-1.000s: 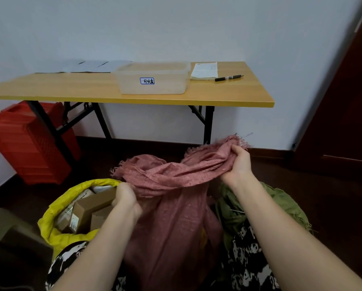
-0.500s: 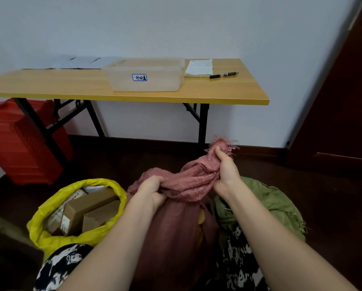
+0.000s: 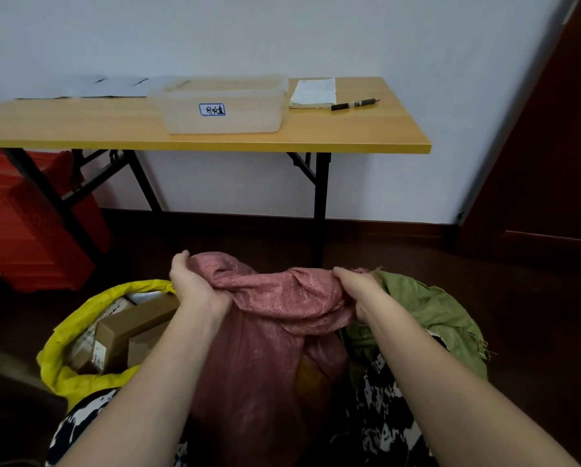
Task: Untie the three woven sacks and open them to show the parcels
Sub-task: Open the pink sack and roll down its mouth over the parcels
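Both hands, left hand and right hand, are gripping the pink sack mouth on the floor between yellow sack and green sack; should be spreading evenly outward.

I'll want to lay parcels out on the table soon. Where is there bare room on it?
The table is bare along its front edge, left of the plastic tub, and at the right end past the pen. Papers and a notepad crowd the back.
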Tool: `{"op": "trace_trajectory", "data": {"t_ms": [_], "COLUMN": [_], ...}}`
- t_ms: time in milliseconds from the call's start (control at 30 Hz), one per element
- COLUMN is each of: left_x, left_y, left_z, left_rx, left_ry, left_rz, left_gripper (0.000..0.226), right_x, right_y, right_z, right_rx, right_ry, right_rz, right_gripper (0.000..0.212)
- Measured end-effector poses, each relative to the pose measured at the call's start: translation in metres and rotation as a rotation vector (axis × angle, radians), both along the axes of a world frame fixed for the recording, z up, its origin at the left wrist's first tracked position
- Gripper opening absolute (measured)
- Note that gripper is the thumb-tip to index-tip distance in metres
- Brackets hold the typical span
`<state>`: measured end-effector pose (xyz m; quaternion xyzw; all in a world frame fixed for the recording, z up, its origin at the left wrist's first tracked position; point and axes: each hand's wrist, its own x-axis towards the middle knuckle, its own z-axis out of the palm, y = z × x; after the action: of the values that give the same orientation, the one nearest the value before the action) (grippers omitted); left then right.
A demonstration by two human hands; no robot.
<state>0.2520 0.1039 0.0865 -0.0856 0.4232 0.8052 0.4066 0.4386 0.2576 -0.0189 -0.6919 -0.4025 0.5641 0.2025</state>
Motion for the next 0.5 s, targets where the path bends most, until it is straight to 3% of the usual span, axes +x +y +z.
{"op": "trace_trajectory", "data": {"t_ms": [67,133,167,200,267,300,333,433,500], "left_x": [-0.008,-0.015,-0.019,-0.022,-0.017,-0.017,-0.021,-0.049,-0.040], "left_y": [0.006,0.015,0.020,0.025,0.025,0.024,0.022,0.011,-0.005], "left_z": [-0.013,-0.037,-0.049,-0.060,-0.057,-0.055,-0.058,-0.073,-0.057], "left_rx": [-0.018,-0.142,-0.167,-0.170,-0.169,-0.175,-0.192,-0.218,-0.326], "left_ry": [0.008,-0.003,-0.004,-0.006,-0.003,-0.003,0.005,-0.038,-0.042], "left_rz": [-0.107,-0.198,-0.240,-0.262,-0.256,-0.217,-0.186,-0.103,-0.105], "left_gripper": [0.066,0.098,0.099,0.091,0.073,0.066,0.060,0.059,0.054], "right_x": [-0.010,-0.021,-0.027,-0.032,-0.039,-0.040,-0.039,-0.034,-0.029], "right_y": [0.007,-0.029,-0.042,-0.057,-0.073,-0.077,-0.075,-0.055,-0.044], "right_z": [-0.005,0.044,0.057,0.070,0.078,0.078,0.074,0.060,0.064], "right_rx": [0.041,0.051,0.022,-0.023,-0.118,-0.140,-0.151,-0.142,-0.195], "right_ry": [-0.029,-0.015,-0.002,0.032,0.136,0.172,0.216,0.490,0.644], "right_rz": [0.083,0.185,0.241,0.334,0.501,0.463,0.355,-0.060,-0.217], "right_gripper": [0.120,0.116,0.111,0.094,0.030,0.014,0.013,0.029,0.032]}}
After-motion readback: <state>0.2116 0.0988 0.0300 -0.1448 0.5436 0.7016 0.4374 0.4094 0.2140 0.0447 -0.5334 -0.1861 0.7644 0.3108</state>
